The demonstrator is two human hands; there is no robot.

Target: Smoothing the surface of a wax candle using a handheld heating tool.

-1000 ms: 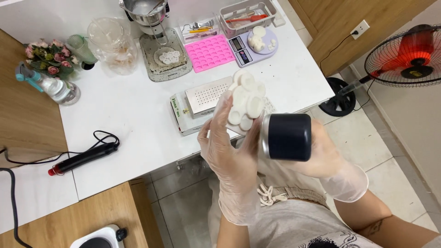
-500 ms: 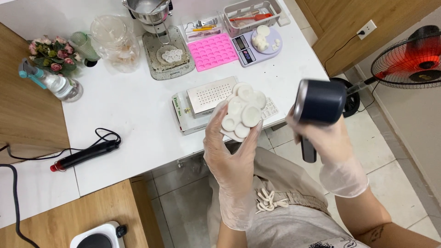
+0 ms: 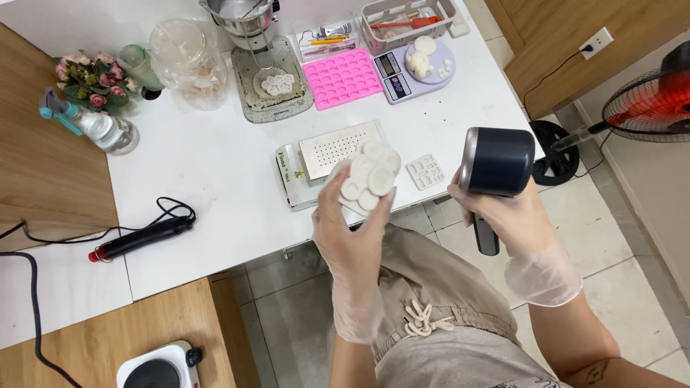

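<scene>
The left hand (image 3: 356, 233), in a thin clear glove, holds up a white paw-shaped mould (image 3: 369, 178) just past the near edge of the white table (image 3: 215, 165); its fingers curl loosely round the mould's lower rim, the thumb on one side, the round pads of the mould facing up. The right hand (image 3: 507, 215), gloved the same way, is closed round the handle of a dark blue heat blower (image 3: 497, 164), whose barrel points toward the mould from just off the table's right corner.

Behind the mould, on the table, lies a flat perforated metal block (image 3: 336, 148) with a narrow white label strip bearing green print on its left end. To the right of that block sits a small square white mould (image 3: 425, 171). Farther back from the block are a pink silicone mould sheet (image 3: 342, 77), a grey kitchen scale (image 3: 410, 68) carrying white pieces on a lilac plate, and a stand mixer (image 3: 251, 43). Well left of the block, a black wand tool with a red tip (image 3: 140, 238) lies with its cord looped, and a spray bottle (image 3: 90, 128) stands by a small pot of pink flowers (image 3: 90, 79).
</scene>
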